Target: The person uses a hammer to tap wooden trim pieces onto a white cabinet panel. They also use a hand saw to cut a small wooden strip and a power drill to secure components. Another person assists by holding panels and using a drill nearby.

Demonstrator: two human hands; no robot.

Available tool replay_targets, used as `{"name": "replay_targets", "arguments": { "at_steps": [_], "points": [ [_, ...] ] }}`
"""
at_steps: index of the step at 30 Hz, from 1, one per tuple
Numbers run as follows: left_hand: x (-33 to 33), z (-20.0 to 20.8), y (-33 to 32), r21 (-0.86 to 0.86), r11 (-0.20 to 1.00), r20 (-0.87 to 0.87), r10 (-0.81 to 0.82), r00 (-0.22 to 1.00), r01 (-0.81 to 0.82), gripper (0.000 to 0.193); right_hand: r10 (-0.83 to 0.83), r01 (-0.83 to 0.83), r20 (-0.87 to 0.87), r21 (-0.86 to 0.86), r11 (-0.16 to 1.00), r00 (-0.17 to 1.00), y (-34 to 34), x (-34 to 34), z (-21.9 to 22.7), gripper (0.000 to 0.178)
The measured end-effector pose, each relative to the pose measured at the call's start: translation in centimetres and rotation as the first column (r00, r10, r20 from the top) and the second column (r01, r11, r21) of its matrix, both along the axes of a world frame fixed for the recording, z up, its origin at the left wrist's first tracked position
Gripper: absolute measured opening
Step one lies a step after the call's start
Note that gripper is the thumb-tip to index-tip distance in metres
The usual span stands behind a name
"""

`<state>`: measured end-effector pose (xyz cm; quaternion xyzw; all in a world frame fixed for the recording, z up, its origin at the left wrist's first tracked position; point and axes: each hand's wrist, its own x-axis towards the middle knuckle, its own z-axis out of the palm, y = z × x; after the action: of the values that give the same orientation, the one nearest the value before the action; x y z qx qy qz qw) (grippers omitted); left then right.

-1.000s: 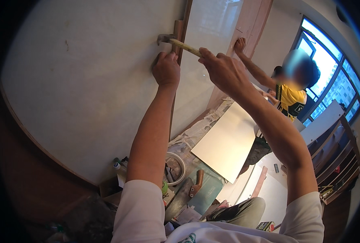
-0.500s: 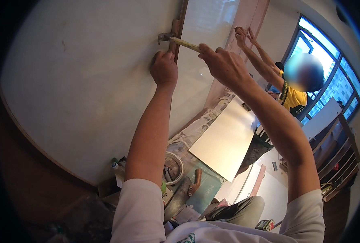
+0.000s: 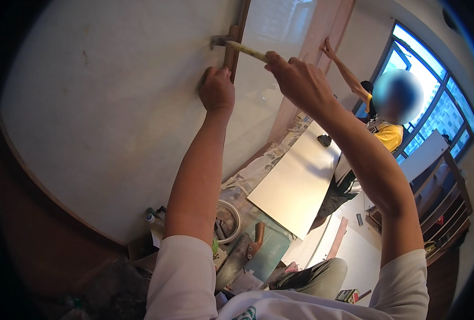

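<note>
My right hand (image 3: 302,84) is closed round the pale wooden handle of a hammer (image 3: 250,52). The dark metal hammer head is at a narrow brown wooden strip (image 3: 234,47), which runs up the wall beside a glossy white panel (image 3: 273,37). Just below the head, my left hand (image 3: 217,92) is closed with its fingertips against the strip. Whether a nail sits under the hammer cannot be made out.
A co-worker in a yellow top (image 3: 389,136) stands at the right, one arm raised to a pinkish board (image 3: 325,33). Below lie a large white board (image 3: 293,186), a handsaw (image 3: 255,241) and a white coil (image 3: 234,213). A slatted wooden rack (image 3: 445,208) stands at far right.
The hammer head has shifted slightly up and right, and my right hand has moved a little right. My left hand stays put. The co-worker has lowered one arm from the pinkish board.
</note>
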<state>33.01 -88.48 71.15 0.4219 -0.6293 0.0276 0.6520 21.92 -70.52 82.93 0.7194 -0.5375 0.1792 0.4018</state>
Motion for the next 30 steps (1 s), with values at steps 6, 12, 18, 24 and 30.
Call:
{"name": "replay_targets", "arguments": {
  "at_steps": [6, 12, 18, 24, 30],
  "points": [
    [0.8, -0.1, -0.4, -0.054, 0.998, -0.009, -0.029, 1.000, 0.029, 0.012, 0.011, -0.011, -0.001, 0.021, 1.000, 1.000, 0.3, 0.8, -0.1, 0.022],
    [1.3, -0.2, -0.7, -0.005, 0.994, 0.029, -0.112, 0.993, 0.112, 0.009, -0.077, 0.077, -0.009, 0.106, 0.991, 0.997, 0.6, 1.3, 0.1, 0.022],
    [0.4, -0.2, -0.5, -0.043, 0.998, 0.017, -0.045, 0.999, 0.046, 0.009, -0.042, 0.046, -0.032, 0.124, 0.991, 0.999, 0.1, -0.2, 0.2, 0.020],
    [1.6, -0.1, -0.4, -0.046, 0.999, 0.113, -0.020, 0.993, 0.025, 0.012, -0.062, 0.067, -0.036, 0.167, 0.984, 0.997, 0.5, 0.4, -0.7, 0.021],
    [7.8, -0.4, 1.5, -0.361, 0.931, 0.278, 0.155, 0.948, -0.047, 0.005, -0.043, 0.057, -0.067, 0.229, 0.972, 0.997, 1.6, 0.6, -1.3, 0.020]
  ]
}}
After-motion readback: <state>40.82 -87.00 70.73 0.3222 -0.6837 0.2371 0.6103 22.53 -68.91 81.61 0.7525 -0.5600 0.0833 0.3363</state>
